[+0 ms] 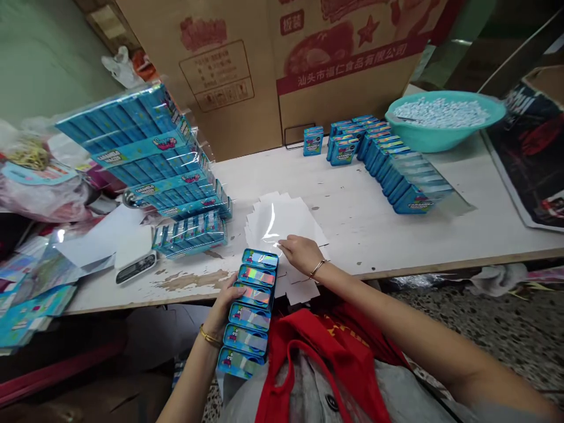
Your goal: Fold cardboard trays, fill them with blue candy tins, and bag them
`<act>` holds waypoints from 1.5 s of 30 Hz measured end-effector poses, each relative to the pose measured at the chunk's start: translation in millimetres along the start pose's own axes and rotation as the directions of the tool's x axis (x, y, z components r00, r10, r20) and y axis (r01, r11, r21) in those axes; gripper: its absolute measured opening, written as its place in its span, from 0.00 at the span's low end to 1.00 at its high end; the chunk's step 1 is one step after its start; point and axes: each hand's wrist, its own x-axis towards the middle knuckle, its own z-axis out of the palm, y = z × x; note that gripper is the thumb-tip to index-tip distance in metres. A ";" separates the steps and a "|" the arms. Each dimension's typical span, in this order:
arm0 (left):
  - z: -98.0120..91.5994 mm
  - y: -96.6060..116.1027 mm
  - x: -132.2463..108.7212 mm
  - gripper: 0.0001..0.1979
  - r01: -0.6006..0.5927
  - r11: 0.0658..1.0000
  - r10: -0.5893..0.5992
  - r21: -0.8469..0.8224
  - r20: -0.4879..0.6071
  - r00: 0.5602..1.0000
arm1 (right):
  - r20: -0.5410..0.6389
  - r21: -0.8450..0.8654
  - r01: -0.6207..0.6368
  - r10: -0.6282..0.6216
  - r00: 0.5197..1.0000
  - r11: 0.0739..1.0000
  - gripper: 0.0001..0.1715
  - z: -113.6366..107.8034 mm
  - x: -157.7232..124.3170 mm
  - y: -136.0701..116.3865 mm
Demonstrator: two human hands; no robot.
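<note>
My left hand (pixel 225 306) is wrapped round the side of a row of several small blue tins (pixel 249 317) with shiny strips on their faces, its thumb lying over one tin. The row is held tilted at the table's front edge, against my body. Just right of its top end, my right hand (pixel 302 255) is closed, thumb and forefinger pinching at a clear, glossy plastic film (pixel 272 220). That film lies over a fanned pile of white sheets (pixel 304 226); its exact edges are hard to make out.
Stacked blue display packs (pixel 163 158) in clear wrap stand at left, beside a digital scale (pixel 136 268). More blue tins (pixel 388 170) stand in rows at right, near a turquoise basin (pixel 445 138) of small pale pieces. A large cardboard box (pixel 247 129) stands behind.
</note>
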 end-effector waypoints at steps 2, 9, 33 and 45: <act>0.8 2.3 -5.5 0.29 -0.027 0.999 0.027 -0.018 -0.001 1.000 | 0.088 -0.027 -0.022 0.024 0.996 0.999 0.19 0.1 5.1 -4.0; 6.1 -0.4 5.2 0.33 -0.029 0.999 0.031 -0.041 0.043 0.999 | 0.238 0.154 0.101 -0.136 0.962 0.983 0.14 17.0 15.7 10.1; 19.8 4.8 36.0 0.46 -0.009 0.999 0.010 0.045 -0.028 1.000 | -0.006 0.461 0.325 -0.364 0.932 0.826 0.18 -8.3 20.7 40.1; 51.7 26.8 88.7 0.32 0.004 0.985 -0.033 0.173 0.165 0.986 | 0.048 0.473 0.256 -0.315 0.948 0.843 0.29 -20.7 47.1 84.7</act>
